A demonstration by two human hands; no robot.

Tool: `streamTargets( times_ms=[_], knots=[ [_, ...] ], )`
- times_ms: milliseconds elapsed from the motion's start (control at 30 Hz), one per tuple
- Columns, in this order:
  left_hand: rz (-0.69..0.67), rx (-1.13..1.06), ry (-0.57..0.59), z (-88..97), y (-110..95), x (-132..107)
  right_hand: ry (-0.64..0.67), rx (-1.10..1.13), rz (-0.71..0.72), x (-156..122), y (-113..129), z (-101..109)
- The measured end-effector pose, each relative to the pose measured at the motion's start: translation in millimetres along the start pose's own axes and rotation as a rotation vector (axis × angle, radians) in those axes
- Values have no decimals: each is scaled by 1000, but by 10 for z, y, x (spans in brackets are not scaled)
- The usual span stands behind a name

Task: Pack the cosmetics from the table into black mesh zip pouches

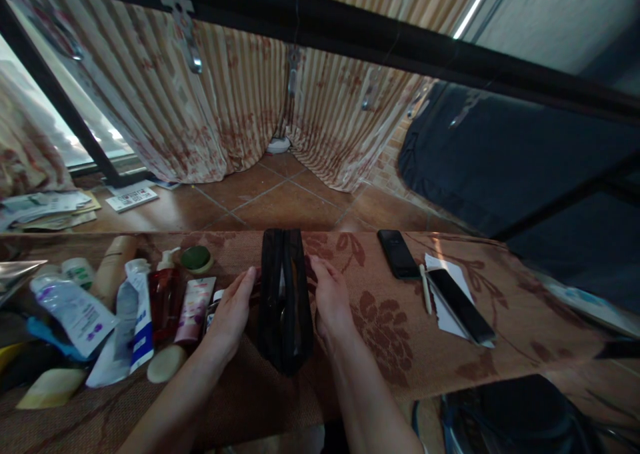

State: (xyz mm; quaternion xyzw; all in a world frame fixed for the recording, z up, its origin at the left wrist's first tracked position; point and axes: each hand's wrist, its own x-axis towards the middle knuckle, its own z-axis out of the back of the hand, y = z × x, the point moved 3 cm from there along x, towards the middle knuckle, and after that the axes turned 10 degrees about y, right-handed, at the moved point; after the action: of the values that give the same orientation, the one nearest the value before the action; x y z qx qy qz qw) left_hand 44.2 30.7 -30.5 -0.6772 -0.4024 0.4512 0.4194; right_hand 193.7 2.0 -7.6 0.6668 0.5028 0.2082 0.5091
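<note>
A black zippered pouch (285, 301) stands in the middle of the brown patterned cloth, its top parted by a narrow slit. Something pale shows inside the slit, too dim to name. My left hand (233, 311) holds the pouch's left side, thumb upward, with the other fingers mostly hidden. On the opposite side, my right hand (331, 295) grips the pouch, its fingers curled behind the fabric. Just left of my left hand lie a pink tube (195, 309), a red pump bottle (165, 294) and a round pale soap (167, 364).
Farther left are several tubes, a beige bottle (116, 267), a green-topped jar (197, 259) and a yellowish soap bar (53, 388). To the right lie a black phone (399, 254), a second phone (461, 305) on white paper, and a pen (425, 289). A dark bar (320, 24) crosses overhead.
</note>
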Motion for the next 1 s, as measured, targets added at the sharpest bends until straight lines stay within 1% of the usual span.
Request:
streamTargets(
  times_ms=[133, 400, 567, 833, 1000],
  knots=[
    [-5, 20, -12, 5, -6, 0, 0, -4, 3, 18, -16, 5],
    [-22, 70, 20, -35, -57, -33, 10, -8, 8, 29, -31, 10],
    [-50, 91, 7, -31, -61, -35, 19, 6, 23, 36, -37, 15],
    [-40, 90, 21, -19, -44, -19, 10, 1, 10, 40, -46, 11],
    [-58, 110, 17, -23, -55, -21, 17, 4, 14, 46, -61, 18]
  ],
)
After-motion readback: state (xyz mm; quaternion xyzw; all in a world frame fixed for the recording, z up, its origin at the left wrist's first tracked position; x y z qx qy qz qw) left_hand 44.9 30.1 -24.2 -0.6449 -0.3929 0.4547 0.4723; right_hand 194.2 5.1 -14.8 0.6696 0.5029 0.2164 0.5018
